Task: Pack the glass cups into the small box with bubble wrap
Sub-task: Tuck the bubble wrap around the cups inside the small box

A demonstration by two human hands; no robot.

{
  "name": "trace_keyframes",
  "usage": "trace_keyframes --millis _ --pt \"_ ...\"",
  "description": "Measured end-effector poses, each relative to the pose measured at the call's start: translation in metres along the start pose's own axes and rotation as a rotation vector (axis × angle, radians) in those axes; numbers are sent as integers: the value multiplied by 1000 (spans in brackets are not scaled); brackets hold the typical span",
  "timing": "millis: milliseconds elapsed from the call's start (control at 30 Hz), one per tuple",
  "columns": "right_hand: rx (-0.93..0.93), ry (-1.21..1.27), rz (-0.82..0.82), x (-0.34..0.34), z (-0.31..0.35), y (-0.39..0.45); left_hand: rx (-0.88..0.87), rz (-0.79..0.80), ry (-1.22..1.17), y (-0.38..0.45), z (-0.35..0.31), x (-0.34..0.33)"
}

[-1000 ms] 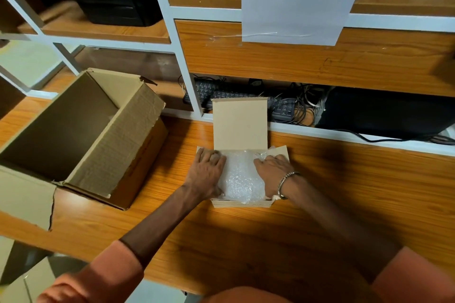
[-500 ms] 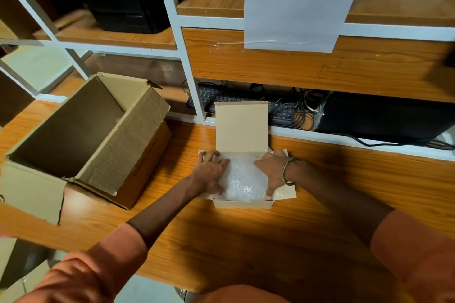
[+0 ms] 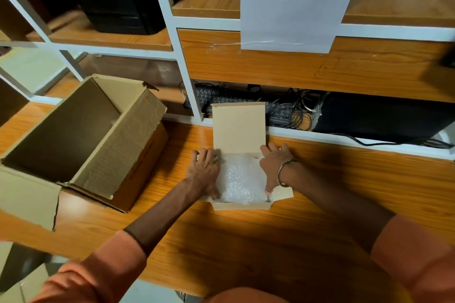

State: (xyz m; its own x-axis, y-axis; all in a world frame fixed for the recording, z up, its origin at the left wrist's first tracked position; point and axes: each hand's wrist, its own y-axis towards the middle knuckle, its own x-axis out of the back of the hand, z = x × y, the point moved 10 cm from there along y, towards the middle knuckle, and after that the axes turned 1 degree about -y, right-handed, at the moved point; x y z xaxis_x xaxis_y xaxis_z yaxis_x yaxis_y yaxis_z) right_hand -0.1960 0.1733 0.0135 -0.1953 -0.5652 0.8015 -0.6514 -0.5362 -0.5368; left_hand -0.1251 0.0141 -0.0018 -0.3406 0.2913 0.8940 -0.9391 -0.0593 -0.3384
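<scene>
A: Where is the small box (image 3: 242, 205) right now?

B: It sits on the wooden desk (image 3: 246, 241), between the two hands, with its lid flap standing upright just past the fingertips.

A: And the bubble wrap (image 3: 240, 179)?

B: It fills the inside of the box, a white crinkled mass lying between the left hand (image 3: 204, 170) and the right hand (image 3: 272, 165). No glass cups are visible; the wrap hides whatever is under it.

A: What are the hands doing?

B: The left hand lies palm down over the left edge of the box, its fingers (image 3: 200, 154) loosely spread and reaching toward the lid, thumb down along the wrap. The right hand rests on the right edge, fingers (image 3: 270, 149) slightly spread at the base of the lid, thumb pointing down beside the wrap toward the near corner. Neither hand is pinching anything that I can make out.

A: Anything on the right wrist?

B: A metal bracelet (image 3: 283, 170).

A: What lies off to the left of the left fingers?

B: A big open cardboard box (image 3: 98, 155), well apart from the small one. Beyond the fingertips, under the shelf, lies a black keyboard (image 3: 221, 97) among tangled cables.
</scene>
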Motion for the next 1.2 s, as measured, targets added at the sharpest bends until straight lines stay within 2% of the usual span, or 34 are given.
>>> trace_keyframes --millis 200,300,833,1033,1200 --pt "-13 -54 20 -5 9 11 -30 -74 39 1 -12 0" --pt "9 -30 -12 -8 13 15 -16 -106 -21 1 -9 -6" --pt "87 185 34 -20 7 33 -8 -82 -49 28 -11 -16" --pt "6 273 -36 -22 5 32 -9 -107 -49 26 -15 -15" --pt "-19 254 -93 -28 9 14 -18 -63 19 22 -19 -7"
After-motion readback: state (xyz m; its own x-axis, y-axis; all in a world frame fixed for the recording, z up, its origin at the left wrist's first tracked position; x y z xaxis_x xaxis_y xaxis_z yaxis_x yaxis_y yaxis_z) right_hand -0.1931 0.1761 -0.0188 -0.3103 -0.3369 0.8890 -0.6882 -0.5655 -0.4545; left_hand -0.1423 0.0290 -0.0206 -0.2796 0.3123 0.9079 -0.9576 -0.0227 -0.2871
